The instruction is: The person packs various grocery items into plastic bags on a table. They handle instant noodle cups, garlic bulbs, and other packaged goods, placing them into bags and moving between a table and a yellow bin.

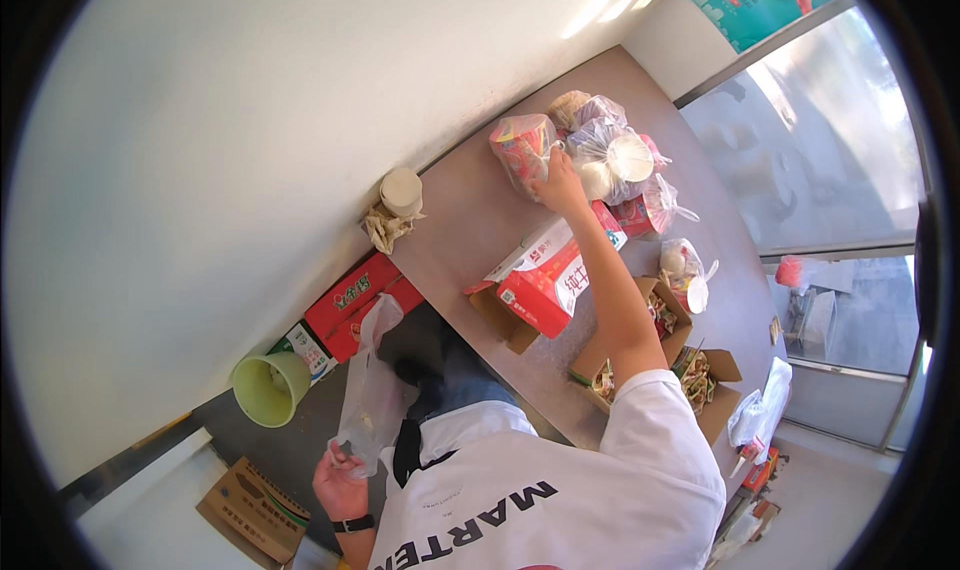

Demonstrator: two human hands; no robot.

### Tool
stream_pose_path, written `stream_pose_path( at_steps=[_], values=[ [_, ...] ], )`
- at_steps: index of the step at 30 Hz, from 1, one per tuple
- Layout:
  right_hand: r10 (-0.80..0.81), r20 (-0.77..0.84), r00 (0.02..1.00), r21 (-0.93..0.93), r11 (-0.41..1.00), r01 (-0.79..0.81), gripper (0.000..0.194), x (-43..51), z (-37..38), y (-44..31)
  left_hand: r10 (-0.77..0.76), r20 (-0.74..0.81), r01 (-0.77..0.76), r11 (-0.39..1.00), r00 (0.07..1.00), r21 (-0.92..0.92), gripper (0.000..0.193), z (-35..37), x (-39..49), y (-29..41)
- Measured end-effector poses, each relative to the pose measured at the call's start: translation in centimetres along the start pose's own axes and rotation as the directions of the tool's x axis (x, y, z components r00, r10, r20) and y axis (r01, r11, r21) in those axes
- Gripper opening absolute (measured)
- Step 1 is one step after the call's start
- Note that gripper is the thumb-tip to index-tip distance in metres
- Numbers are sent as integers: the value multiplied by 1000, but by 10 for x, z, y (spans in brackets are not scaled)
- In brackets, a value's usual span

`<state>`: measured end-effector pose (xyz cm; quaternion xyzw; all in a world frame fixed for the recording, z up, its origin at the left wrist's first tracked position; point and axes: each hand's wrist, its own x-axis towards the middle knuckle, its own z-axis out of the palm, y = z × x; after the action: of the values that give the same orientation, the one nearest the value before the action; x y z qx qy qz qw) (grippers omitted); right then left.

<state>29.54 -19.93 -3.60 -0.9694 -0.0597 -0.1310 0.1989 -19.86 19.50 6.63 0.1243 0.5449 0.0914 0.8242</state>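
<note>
My left hand (339, 474), with a dark band at the wrist, holds one end of a thin translucent plastic bag (371, 401) beside my body. The bag stretches limp over the dark floor and looks flat. My right arm reaches across the table, and my right hand (557, 182) grips a clear bag around a red printed package (521, 148). Close to its fingers are a bag with white round containers (628, 157) and a tan bagged item (568, 108). Under my forearm lies a red and white milk carton box (551, 277), its end flap open.
Other bags, one with a red package (634, 216) and one with pale items (681, 266), stand on the table (450, 202). Open cardboard boxes (712, 412) hold small packets. Left are paper cups (401, 192), a red carton (356, 292), a green bin (259, 390) and a brown box (251, 506).
</note>
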Motion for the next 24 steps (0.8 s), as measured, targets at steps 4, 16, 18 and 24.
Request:
stream_pose_path(
  at_steps=[4, 16, 18, 24],
  values=[
    [315, 132, 940, -97, 948, -304, 33, 38, 71, 44, 115, 32, -115, 993, 993, -16, 29, -5, 1, 21],
    [2, 472, 882, 617, 713, -332, 28, 36, -69, -3, 178, 298, -204, 977, 938, 59, 77, 23, -25, 4],
    [-110, 569, 815, 631, 694, -346, 26, 14, -120, -66, 185, 351, -216, 975, 918, 52, 85, 25, -32, 7],
    [-719, 449, 531, 887, 429, -170, 28, -42, -179, -153, 136, 552, -159, 987, 823, -6, 97, 57, -41, 26]
  ],
)
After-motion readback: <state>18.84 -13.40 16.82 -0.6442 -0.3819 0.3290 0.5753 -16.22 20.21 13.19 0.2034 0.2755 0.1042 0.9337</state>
